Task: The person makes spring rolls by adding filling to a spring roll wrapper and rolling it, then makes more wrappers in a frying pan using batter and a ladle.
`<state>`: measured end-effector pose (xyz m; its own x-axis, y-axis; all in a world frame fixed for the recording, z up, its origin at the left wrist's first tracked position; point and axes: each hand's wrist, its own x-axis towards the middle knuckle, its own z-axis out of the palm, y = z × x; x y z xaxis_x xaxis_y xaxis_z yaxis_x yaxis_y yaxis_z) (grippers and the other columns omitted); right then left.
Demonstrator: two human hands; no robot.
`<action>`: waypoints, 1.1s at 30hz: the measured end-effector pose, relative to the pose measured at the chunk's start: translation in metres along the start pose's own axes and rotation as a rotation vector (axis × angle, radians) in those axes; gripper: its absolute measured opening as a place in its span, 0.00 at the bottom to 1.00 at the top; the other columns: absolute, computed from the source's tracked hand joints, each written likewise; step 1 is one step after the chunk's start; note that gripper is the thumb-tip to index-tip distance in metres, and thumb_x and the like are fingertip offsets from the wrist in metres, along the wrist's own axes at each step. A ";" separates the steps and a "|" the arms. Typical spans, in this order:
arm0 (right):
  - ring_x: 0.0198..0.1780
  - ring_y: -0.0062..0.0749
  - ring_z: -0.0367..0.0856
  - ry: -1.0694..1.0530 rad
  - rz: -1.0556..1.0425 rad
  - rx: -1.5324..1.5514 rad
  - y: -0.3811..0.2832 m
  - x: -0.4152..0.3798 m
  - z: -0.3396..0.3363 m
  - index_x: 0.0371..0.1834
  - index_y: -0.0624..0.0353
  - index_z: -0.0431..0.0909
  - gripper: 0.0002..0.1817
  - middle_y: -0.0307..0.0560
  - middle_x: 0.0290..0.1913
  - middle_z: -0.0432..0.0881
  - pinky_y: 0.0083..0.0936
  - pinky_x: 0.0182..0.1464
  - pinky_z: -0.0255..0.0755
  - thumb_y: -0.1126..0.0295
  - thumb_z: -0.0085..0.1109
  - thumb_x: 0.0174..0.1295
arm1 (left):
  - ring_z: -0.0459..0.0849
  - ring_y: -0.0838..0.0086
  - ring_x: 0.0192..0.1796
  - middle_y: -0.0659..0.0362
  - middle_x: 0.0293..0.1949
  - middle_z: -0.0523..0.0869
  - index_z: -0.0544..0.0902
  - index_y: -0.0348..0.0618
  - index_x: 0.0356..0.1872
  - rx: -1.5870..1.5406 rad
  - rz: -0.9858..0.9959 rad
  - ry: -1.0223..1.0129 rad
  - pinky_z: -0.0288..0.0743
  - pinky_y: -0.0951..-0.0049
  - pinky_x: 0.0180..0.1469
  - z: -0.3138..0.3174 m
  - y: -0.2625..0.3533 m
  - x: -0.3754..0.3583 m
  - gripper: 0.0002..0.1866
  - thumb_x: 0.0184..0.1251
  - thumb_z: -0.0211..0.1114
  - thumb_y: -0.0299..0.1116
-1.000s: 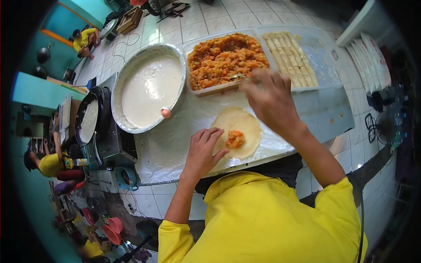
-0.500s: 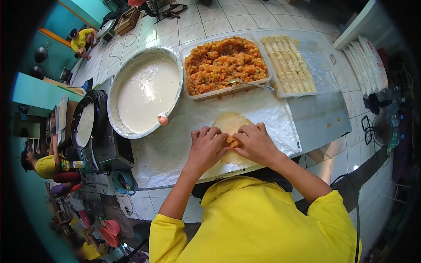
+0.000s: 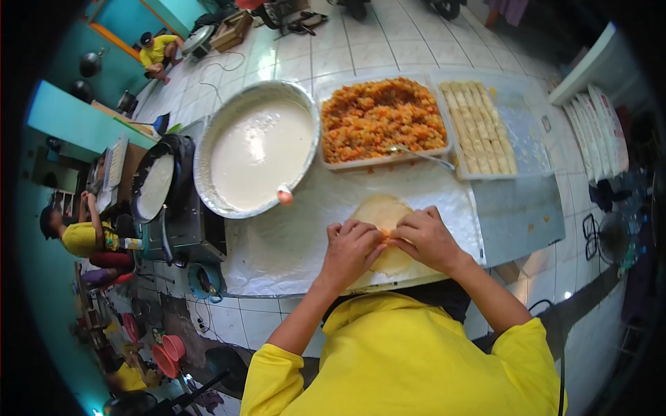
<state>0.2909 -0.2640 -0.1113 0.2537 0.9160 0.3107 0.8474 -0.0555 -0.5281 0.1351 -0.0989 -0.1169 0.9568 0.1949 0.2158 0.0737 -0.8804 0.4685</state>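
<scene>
A thin round wrapper (image 3: 378, 208) lies flat on the plastic-covered work surface in front of me. On its middle sits a small clump of orange vegetable filling (image 3: 386, 235). My left hand (image 3: 352, 251) presses the clump from the left with curled fingers. From the other side, my right hand (image 3: 428, 240) pinches it, and the fingertips of both hands nearly meet. Behind them stands a clear tub of chopped orange filling (image 3: 381, 114), with a metal spoon (image 3: 423, 157) resting in it. Rolled wraps (image 3: 479, 128) lie in rows inside another clear container (image 3: 538, 156) on the right.
Left of the tub is a big basin of white batter (image 3: 260, 156), an egg-like object (image 3: 284, 196) at its rim. A black pan (image 3: 149, 184) sits on a stove farther left, near a co-worker in yellow (image 3: 80, 236). White sacks (image 3: 600, 135) and a fan (image 3: 614, 236) stand right.
The camera view has shifted, so the scene sits farther right and lower. My fingers have drawn closer together around the filling, covering more of it.
</scene>
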 end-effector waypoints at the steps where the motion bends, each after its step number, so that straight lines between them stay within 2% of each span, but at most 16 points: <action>1: 0.45 0.31 0.81 -0.022 0.005 -0.023 0.000 -0.001 0.004 0.38 0.47 0.84 0.07 0.34 0.39 0.82 0.34 0.52 0.64 0.61 0.70 0.63 | 0.81 0.71 0.53 0.70 0.46 0.88 0.88 0.54 0.44 0.019 -0.004 0.020 0.59 0.62 0.58 0.002 0.000 -0.001 0.12 0.61 0.76 0.42; 3: 0.45 0.30 0.81 -0.032 -0.024 -0.055 0.001 -0.001 0.004 0.37 0.47 0.84 0.06 0.33 0.38 0.82 0.34 0.51 0.64 0.62 0.70 0.63 | 0.81 0.71 0.54 0.71 0.45 0.88 0.88 0.53 0.41 0.062 0.007 0.021 0.60 0.62 0.58 0.003 -0.002 -0.003 0.10 0.63 0.75 0.42; 4: 0.45 0.31 0.80 -0.051 -0.013 -0.041 0.002 -0.002 0.001 0.39 0.47 0.84 0.07 0.34 0.39 0.82 0.34 0.52 0.64 0.61 0.71 0.62 | 0.81 0.70 0.55 0.68 0.48 0.88 0.87 0.53 0.47 0.103 0.012 -0.021 0.60 0.61 0.59 -0.001 -0.001 -0.004 0.15 0.62 0.75 0.44; 6: 0.45 0.31 0.80 -0.072 -0.031 -0.025 0.000 -0.001 -0.006 0.41 0.47 0.84 0.09 0.35 0.40 0.82 0.34 0.52 0.64 0.60 0.71 0.62 | 0.80 0.70 0.57 0.67 0.51 0.87 0.85 0.53 0.51 0.108 -0.003 -0.009 0.60 0.60 0.59 -0.007 0.005 -0.006 0.19 0.61 0.75 0.45; 8: 0.48 0.33 0.79 -0.034 0.025 -0.052 -0.005 0.002 -0.015 0.48 0.47 0.84 0.17 0.37 0.45 0.82 0.34 0.54 0.63 0.57 0.75 0.57 | 0.77 0.69 0.61 0.63 0.56 0.83 0.81 0.53 0.59 0.106 0.000 -0.051 0.60 0.60 0.60 -0.007 0.005 -0.005 0.28 0.59 0.77 0.48; 9: 0.48 0.33 0.79 -0.037 -0.001 -0.051 -0.003 -0.001 -0.014 0.48 0.47 0.84 0.17 0.37 0.45 0.82 0.34 0.54 0.63 0.57 0.75 0.57 | 0.77 0.69 0.61 0.63 0.56 0.83 0.81 0.53 0.59 0.118 -0.014 -0.034 0.60 0.60 0.60 -0.005 0.005 -0.004 0.28 0.59 0.77 0.48; 11: 0.51 0.34 0.78 -0.120 0.016 -0.129 0.005 -0.003 -0.008 0.53 0.48 0.83 0.25 0.38 0.48 0.80 0.36 0.55 0.63 0.55 0.77 0.53 | 0.76 0.69 0.61 0.64 0.54 0.82 0.82 0.53 0.57 0.132 0.019 -0.119 0.60 0.60 0.60 -0.001 0.003 0.005 0.26 0.59 0.76 0.47; 12: 0.51 0.36 0.77 -0.147 0.005 -0.141 0.009 -0.004 -0.003 0.52 0.48 0.83 0.25 0.38 0.48 0.80 0.37 0.55 0.64 0.55 0.78 0.52 | 0.76 0.69 0.59 0.64 0.50 0.82 0.83 0.53 0.53 0.114 0.034 -0.146 0.61 0.60 0.60 0.003 0.000 0.007 0.22 0.60 0.75 0.47; 15: 0.49 0.35 0.78 -0.145 -0.011 -0.128 0.015 -0.008 0.007 0.50 0.49 0.84 0.22 0.38 0.46 0.80 0.36 0.54 0.64 0.57 0.78 0.52 | 0.76 0.69 0.59 0.64 0.49 0.82 0.85 0.52 0.49 0.120 0.075 -0.137 0.61 0.61 0.60 0.008 -0.001 0.008 0.18 0.61 0.74 0.46; 16: 0.49 0.35 0.78 -0.146 -0.032 -0.132 0.016 -0.007 0.008 0.50 0.49 0.84 0.22 0.38 0.46 0.80 0.36 0.54 0.64 0.57 0.78 0.52 | 0.76 0.69 0.56 0.64 0.46 0.82 0.87 0.51 0.43 0.108 0.097 -0.079 0.62 0.63 0.58 0.008 -0.001 0.007 0.14 0.60 0.73 0.45; 20: 0.50 0.35 0.79 -0.167 -0.038 -0.116 0.011 -0.005 0.002 0.50 0.51 0.84 0.22 0.39 0.47 0.81 0.36 0.55 0.64 0.58 0.78 0.54 | 0.76 0.69 0.56 0.64 0.45 0.82 0.87 0.50 0.42 0.138 0.095 -0.061 0.62 0.63 0.58 0.010 -0.004 0.000 0.15 0.59 0.74 0.45; 23: 0.52 0.36 0.79 -0.157 -0.025 -0.093 -0.001 0.001 -0.009 0.50 0.52 0.84 0.22 0.40 0.48 0.82 0.36 0.55 0.65 0.59 0.77 0.54 | 0.77 0.71 0.57 0.65 0.47 0.82 0.86 0.52 0.47 0.098 0.065 0.031 0.62 0.62 0.59 0.006 -0.001 -0.003 0.15 0.63 0.73 0.45; 26: 0.54 0.37 0.80 -0.162 -0.027 -0.063 0.002 0.002 -0.001 0.52 0.53 0.84 0.23 0.41 0.49 0.83 0.37 0.56 0.65 0.60 0.77 0.54 | 0.77 0.71 0.56 0.66 0.45 0.83 0.86 0.52 0.46 0.103 0.063 -0.005 0.62 0.62 0.58 0.004 -0.004 -0.002 0.15 0.64 0.73 0.46; 28: 0.54 0.37 0.80 -0.188 -0.042 -0.068 0.006 0.001 0.006 0.53 0.53 0.84 0.23 0.42 0.49 0.83 0.37 0.56 0.65 0.60 0.77 0.54 | 0.77 0.71 0.56 0.66 0.45 0.83 0.85 0.51 0.47 0.107 0.076 -0.105 0.62 0.62 0.58 0.008 -0.008 0.001 0.15 0.63 0.73 0.45; 33: 0.53 0.38 0.80 -0.183 0.018 -0.064 0.003 -0.001 0.001 0.54 0.52 0.84 0.24 0.42 0.48 0.84 0.37 0.56 0.67 0.61 0.78 0.54 | 0.78 0.71 0.56 0.66 0.46 0.83 0.84 0.52 0.48 0.061 0.057 -0.085 0.62 0.62 0.58 0.006 -0.009 -0.006 0.17 0.63 0.74 0.45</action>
<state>0.2928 -0.2648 -0.1144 0.1855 0.9712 0.1498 0.8728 -0.0928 -0.4791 0.1299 -0.0942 -0.1274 0.9802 0.1088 0.1656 0.0331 -0.9141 0.4041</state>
